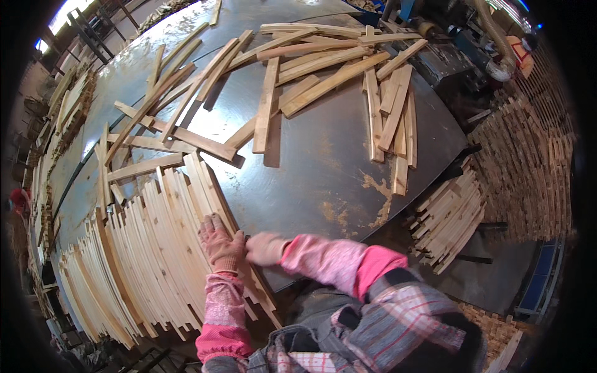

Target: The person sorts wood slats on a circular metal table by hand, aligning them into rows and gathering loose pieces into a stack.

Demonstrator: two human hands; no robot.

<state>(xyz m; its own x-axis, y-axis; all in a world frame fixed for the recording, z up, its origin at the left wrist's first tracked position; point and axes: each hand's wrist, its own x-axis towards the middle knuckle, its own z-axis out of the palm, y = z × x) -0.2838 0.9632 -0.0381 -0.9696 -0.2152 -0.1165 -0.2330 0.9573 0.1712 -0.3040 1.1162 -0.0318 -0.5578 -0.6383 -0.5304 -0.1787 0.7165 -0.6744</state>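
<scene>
A row of pale wooden strips lies side by side along the near left part of a metal table. My left hand, in a pinkish knit glove, rests flat on the right end of this row with its fingers stretched out. Just right of it, my gloved right hand is curled at the edge of the outermost wooden strip, its fingertips partly hidden. Both forearms wear pink patterned sleeves. Strip ends along the near edge are uneven.
Loose wooden strips lie crisscrossed over the far table. A smaller bundle of strips sits beyond the right table edge, before a tall wood stack. Machinery stands at the far right, near another person. More wood lines the left.
</scene>
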